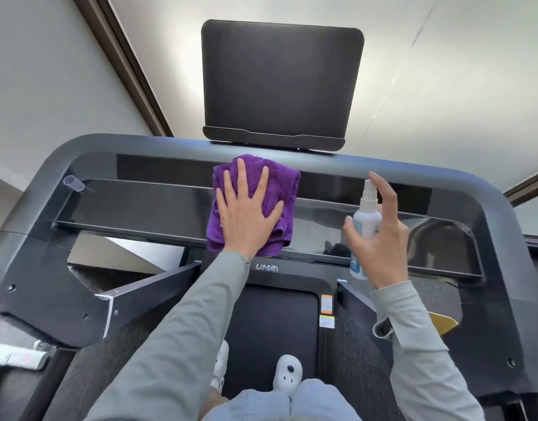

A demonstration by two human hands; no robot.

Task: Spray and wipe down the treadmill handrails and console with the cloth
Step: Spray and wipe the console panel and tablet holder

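The left hand [246, 214] lies flat with its fingers spread, pressing the purple cloth [252, 205] against the console [140, 205]. It pinches nothing; the palm and straight fingers simply bear down on the folded fabric. The cloth sits near the middle of the console's glossy panel, its top edge over the dark strip just above and its lower edge hanging over the console's near lip. The right hand [383, 238] curls round the spray bottle [364, 220], thumb and lower fingers wrapped about the body, the index finger raised above the nozzle and not clearly touching it. The bottle is held upright in front of the console's right half, to the right of the cloth and apart from it.

Above the console stands the dark tablet holder [282, 83], and the rounded handrail frame [88, 147] runs round the console's top and sides. A small clear tube [74, 183] sticks out at the console's left end.

The step in hand looks like wiping the console panel, with the spray kept ready. The panel right of the cloth seems faintly misted, though glare makes that uncertain. The next move likely calls for sliding the cloth sideways along the console under steady flat pressure, then working outward to the handrail frame.
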